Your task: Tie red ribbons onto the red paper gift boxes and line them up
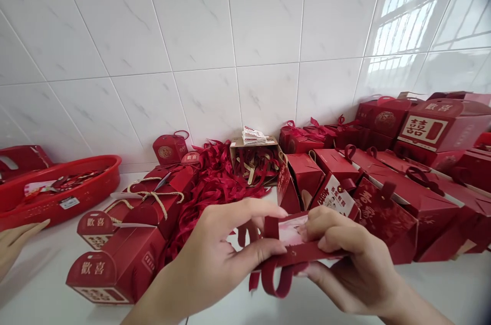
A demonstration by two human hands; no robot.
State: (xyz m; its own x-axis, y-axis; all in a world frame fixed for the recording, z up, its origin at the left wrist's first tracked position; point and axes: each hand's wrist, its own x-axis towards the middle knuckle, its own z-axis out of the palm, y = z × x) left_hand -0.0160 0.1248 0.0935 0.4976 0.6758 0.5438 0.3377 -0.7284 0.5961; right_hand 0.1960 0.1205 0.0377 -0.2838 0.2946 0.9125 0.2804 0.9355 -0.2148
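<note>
A small red gift box [307, 252] is held up between my two hands in the middle of the head view. My left hand [226, 253] pinches its left end, thumb in front and fingers behind. My right hand [349, 253] grips the right end, with the fingers over the upper edge and the thumb underneath. Pale pink-and-white material [291, 230] shows at the box's top; what it is I cannot tell. From the box's front hangs a looped dark red ribbon [280, 284]. My fingers hide parts of the box.
Finished-looking red boxes [118, 258] stand at left, a pile of red ribbons [215, 176] behind. A cardboard box [255, 143] holds more straps, with cards on top. Many red boxes [406, 202] crowd the right. Another person's hand [19, 243] is beside a red basket [103, 176].
</note>
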